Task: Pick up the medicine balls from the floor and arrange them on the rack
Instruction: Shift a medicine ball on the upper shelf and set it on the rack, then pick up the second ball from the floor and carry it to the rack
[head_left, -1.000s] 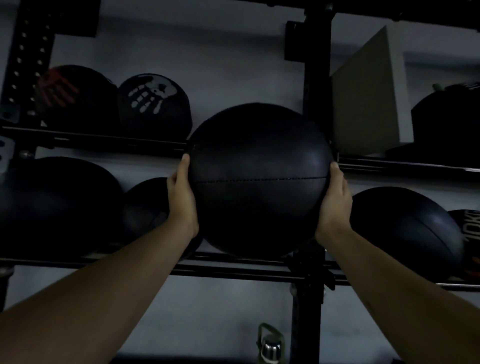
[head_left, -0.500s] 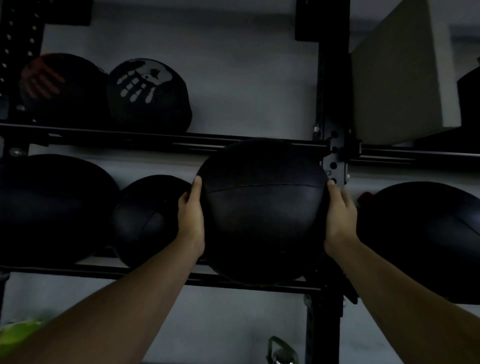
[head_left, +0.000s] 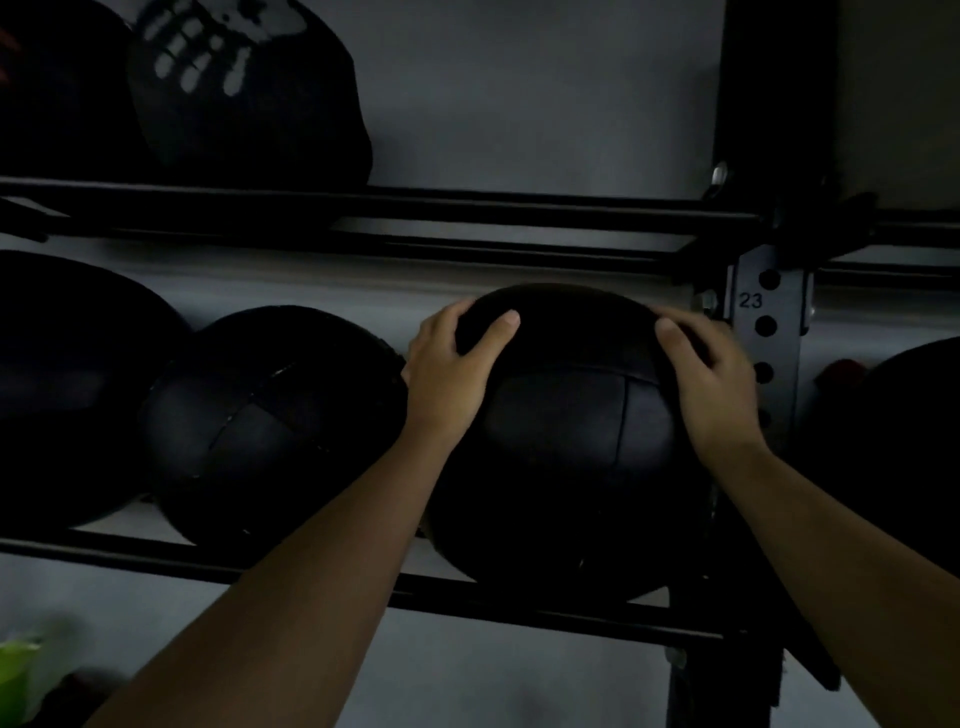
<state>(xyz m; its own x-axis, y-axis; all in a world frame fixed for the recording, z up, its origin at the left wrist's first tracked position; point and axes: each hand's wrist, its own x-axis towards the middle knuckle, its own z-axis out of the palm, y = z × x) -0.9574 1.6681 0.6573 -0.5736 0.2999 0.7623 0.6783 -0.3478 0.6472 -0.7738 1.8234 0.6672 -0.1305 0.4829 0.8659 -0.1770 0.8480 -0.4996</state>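
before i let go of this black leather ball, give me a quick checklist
1. Black leather medicine ball sits on the lower black rails: ok.
2. It lies between the neighbouring black stitched ball and the grey numbered upright: ok.
3. Rear rail under the ball: cannot tell, hidden.
4. Left hand free of the neighbouring ball: cannot tell.
5. Right hand free of the upright: cannot tell.
6. Ball clear of the upper rails: ok.
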